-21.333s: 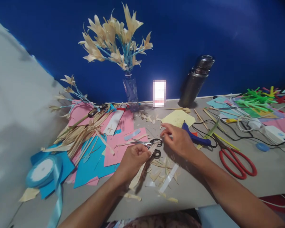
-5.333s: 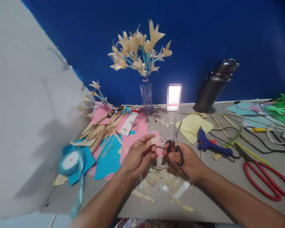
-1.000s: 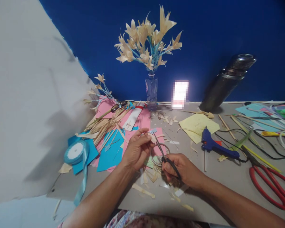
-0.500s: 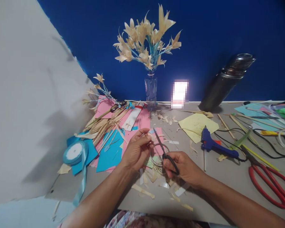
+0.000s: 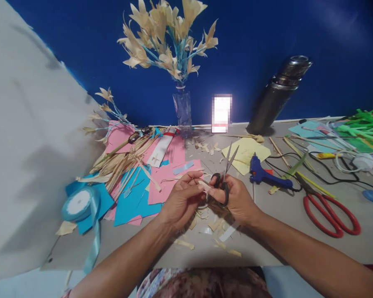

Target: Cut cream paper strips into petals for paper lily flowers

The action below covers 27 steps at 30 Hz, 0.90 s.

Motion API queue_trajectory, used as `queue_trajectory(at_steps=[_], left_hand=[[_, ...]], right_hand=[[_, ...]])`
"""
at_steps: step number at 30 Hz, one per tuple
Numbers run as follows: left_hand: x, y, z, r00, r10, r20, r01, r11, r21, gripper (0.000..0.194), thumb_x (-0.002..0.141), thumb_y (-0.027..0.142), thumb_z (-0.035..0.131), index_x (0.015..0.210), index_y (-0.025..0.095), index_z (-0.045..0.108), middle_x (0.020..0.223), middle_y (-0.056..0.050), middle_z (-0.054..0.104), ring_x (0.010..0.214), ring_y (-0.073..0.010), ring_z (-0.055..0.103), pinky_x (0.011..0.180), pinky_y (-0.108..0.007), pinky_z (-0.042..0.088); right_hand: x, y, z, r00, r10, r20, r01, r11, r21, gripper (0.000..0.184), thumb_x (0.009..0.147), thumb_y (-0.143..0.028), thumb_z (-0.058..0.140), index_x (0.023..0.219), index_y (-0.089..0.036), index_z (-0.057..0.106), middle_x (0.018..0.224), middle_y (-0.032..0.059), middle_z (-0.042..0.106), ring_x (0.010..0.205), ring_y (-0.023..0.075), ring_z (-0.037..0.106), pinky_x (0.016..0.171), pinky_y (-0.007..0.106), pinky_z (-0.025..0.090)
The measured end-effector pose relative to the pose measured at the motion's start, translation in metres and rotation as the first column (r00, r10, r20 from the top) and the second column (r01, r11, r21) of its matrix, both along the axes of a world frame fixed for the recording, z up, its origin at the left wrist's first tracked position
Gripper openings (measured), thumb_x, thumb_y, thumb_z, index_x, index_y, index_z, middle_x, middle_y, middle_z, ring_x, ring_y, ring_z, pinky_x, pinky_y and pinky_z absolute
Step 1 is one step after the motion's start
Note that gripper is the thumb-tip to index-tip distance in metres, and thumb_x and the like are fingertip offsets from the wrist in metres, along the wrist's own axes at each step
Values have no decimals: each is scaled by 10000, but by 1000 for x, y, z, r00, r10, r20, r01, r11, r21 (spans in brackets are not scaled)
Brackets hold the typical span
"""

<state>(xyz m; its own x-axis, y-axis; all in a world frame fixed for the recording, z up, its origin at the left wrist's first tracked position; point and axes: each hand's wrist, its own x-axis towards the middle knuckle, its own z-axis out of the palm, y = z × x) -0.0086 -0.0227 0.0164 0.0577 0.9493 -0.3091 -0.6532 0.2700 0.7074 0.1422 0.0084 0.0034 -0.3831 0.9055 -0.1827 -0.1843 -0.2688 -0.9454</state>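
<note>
Head view: apparently at the trimming or shaping step — pinching one pale strip (image 5: 205, 185) in the left hand (image 5: 186, 198) above the worktop (image 5: 286, 207), gripping one black-handled pair of scissors (image 5: 225, 173), blades apart, in the right hand (image 5: 238, 198). Calls next for steady fingertips, clear of the blades. Counted nearby — one glue gun (image 5: 268, 177), one red-handled pair (image 5: 328, 212), one ribbon spool (image 5: 79, 203), one flask (image 5: 272, 99).

Readable text: none. Clear bottle (image 5: 182, 116), beyond left hand (image 5: 183, 200): small label (image 5: 175, 102) on side, illegible. Bright panel (image 5: 221, 112), beyond right hand (image 5: 238, 198): pixelated, illegible.
</note>
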Motion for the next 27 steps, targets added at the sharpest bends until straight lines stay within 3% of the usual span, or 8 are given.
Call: queue_trajectory(at_steps=[4,7,14,16,18,22,27], left_hand=[[-7,1,2,988,-116,-98,117,993,7,297,687,195,785,949,156,653,871,-44,657,688,-123,593,606,-232,455],[-13,2,3,949,-167,-267,182,983,32,233,686,220,803,853,145,660,787,-20,628,639,-102,567,575,-215,435],[-15,2,5,874,-210,-438,263,963,62,220,666,169,830,801,143,659,713,5,631,620,-76,564,582,-182,429],[-14,2,5,894,-168,-416,219,973,78,219,668,171,829,792,145,649,694,13,622,603,-72,559,574,-179,434],[-13,2,4,931,-43,-363,91,989,117,220,677,174,820,794,156,634,687,27,609,588,-68,558,571,-178,445],[-13,3,5,936,185,-299,-133,974,185,249,688,187,809,838,182,609,720,37,613,576,-88,577,547,-207,486],[-13,2,7,894,306,-326,-248,946,209,264,691,203,811,864,176,614,759,25,617,602,-90,596,529,-189,466]], right_hand=[[3,2,10,992,121,-31,-122,990,-65,382,601,-341,838,821,-168,577,702,-24,626,584,120,575,547,241,435],[6,4,18,978,208,-2,-208,976,-65,356,566,-307,844,767,-156,592,649,-43,593,554,93,522,542,228,415],[12,12,11,992,112,50,-111,993,-26,344,601,-325,846,800,-153,625,638,-43,575,556,96,487,519,223,377],[12,12,8,995,84,58,-84,996,-3,356,646,-389,834,816,-151,632,627,-41,563,530,88,457,498,220,347],[11,11,6,993,99,71,-101,995,20,404,716,-507,779,819,-142,638,619,-26,562,494,78,410,464,219,297],[7,1,6,951,300,76,-303,953,25,624,791,-745,580,809,-124,634,659,47,629,474,87,401,435,226,268],[2,-11,0,896,439,75,-438,899,-30,649,765,-780,587,800,-132,608,617,39,622,457,81,381,418,213,249]])
